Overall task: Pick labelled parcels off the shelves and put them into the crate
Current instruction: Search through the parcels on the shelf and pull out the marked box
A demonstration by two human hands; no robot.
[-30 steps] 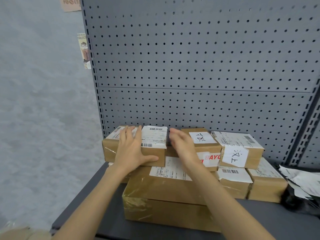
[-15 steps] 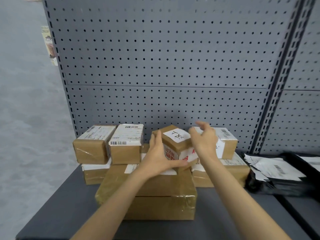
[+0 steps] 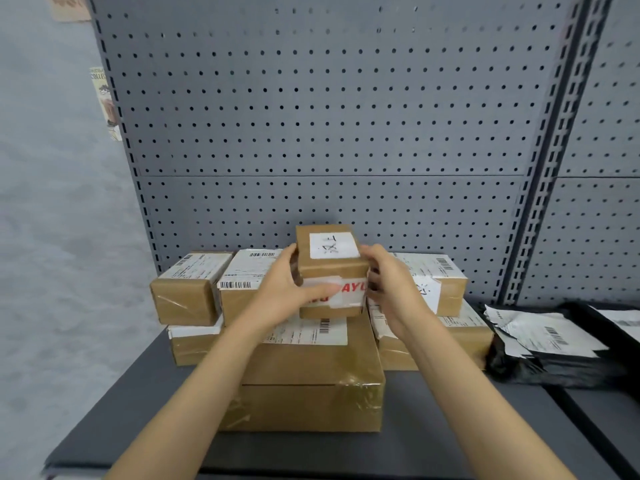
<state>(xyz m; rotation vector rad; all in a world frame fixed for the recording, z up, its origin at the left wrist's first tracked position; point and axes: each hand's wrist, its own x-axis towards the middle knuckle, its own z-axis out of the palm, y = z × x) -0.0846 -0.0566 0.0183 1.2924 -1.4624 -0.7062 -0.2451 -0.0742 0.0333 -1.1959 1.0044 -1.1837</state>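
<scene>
A small brown cardboard parcel (image 3: 329,268) with a white handwritten label on top and red-lettered tape on its front is held up between both hands, just above the stack. My left hand (image 3: 282,292) grips its left side, thumb across the front. My right hand (image 3: 391,285) grips its right side. Below it lies a large flat parcel (image 3: 311,382) with a printed label. More labelled parcels sit on the left (image 3: 187,289), beside it (image 3: 242,285) and on the right (image 3: 440,282). No crate is in view.
The parcels rest on a dark grey shelf (image 3: 138,410) backed by a grey pegboard (image 3: 329,133). A pile of black mailer bags with white labels (image 3: 540,344) lies at the right. The grey floor shows at the left.
My hands moved from the left parcel to the small hand-labelled one, gripped it from both sides and lifted it off the stack. The view shifted as my head moved.
</scene>
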